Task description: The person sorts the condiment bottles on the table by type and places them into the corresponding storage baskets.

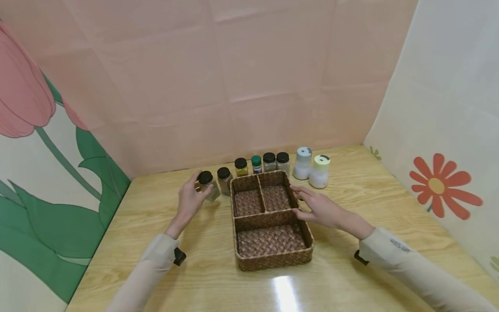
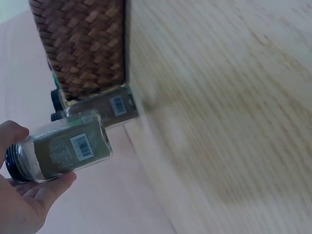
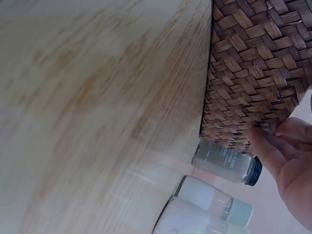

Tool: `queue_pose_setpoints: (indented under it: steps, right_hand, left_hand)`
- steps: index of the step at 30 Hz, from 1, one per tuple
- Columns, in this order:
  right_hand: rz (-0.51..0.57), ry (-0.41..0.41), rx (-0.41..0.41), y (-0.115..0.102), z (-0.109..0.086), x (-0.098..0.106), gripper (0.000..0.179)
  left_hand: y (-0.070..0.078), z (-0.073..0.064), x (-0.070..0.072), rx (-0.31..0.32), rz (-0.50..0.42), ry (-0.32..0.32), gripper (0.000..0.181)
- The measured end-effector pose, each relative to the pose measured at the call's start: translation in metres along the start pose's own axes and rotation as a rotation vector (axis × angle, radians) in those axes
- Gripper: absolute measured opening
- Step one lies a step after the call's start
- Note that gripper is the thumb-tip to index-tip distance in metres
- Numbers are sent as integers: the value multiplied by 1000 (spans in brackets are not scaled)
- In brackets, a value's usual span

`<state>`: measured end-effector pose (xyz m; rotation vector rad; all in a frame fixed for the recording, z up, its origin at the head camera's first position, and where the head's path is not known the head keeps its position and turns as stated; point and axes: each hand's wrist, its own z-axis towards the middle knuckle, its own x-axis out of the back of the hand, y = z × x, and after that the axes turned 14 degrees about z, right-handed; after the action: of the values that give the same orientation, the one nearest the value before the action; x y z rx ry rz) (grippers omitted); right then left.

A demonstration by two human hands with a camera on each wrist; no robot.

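My left hand [image 1: 189, 200] grips a clear spice jar [image 2: 73, 148] with a black lid between thumb and fingers. The jar is tilted, and its base looks raised off the table in the left wrist view. A brown woven basket [image 1: 274, 261] with three compartments stands at the middle of the table, and nothing lies in them. My right hand [image 1: 321, 209] holds the basket's right side at the rim; its fingers touch the woven wall in the right wrist view. Another black-lidded jar [image 1: 225, 181] stands between the held jar and the basket.
Behind the basket stand a yellow-filled jar [image 1: 241, 167], a small green-capped jar [image 1: 256, 164] and two black-lidded jars [image 1: 282, 161]. Two white bottles, one with a blue cap [image 1: 303, 162] and one with a yellow cap [image 1: 321, 170], stand right of them. A pink wall covering [image 1: 218, 86] rises behind the table.
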<state>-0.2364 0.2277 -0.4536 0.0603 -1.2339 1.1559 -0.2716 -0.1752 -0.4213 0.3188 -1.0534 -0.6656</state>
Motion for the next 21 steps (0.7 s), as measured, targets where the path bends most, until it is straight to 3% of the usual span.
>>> queue_pose_setpoints:
  steps: [21]
  right_hand:
    - [19,21,38,4,0,-2,64]
  left_hand:
    - [19,14,18,-35,-182,-113,63]
